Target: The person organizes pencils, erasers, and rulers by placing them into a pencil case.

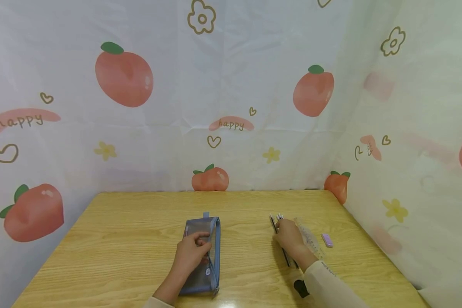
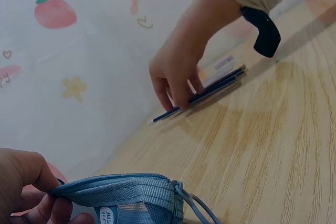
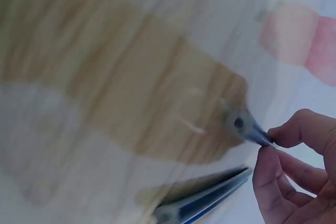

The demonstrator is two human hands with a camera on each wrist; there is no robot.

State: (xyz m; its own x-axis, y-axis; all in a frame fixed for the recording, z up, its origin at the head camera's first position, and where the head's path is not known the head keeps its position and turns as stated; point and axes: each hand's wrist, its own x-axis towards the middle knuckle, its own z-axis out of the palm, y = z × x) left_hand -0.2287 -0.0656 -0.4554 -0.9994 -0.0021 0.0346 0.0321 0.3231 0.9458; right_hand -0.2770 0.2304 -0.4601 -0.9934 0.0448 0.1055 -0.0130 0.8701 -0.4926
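Observation:
A blue mesh zip pencil case (image 1: 196, 278) lies upright-lengthwise on the table in the head view. My left hand (image 1: 192, 252) is over it, and in the left wrist view its thumb and fingers pinch the zipped edge of the case (image 2: 126, 187). To the right, my right hand (image 1: 290, 237) is at a small group of dark pencils (image 1: 284, 254). The right wrist view shows its thumb and fingertip pinching one pencil (image 3: 252, 132), end toward the camera, with other pencils (image 3: 210, 198) below it.
A clear ruler (image 1: 309, 239) lies just right of the right hand, and a small purple eraser (image 1: 327, 240) is beyond it. A black strap end (image 1: 301, 288) hangs at the right wrist. Patterned curtains (image 1: 158, 149) stand along the back and right table edges.

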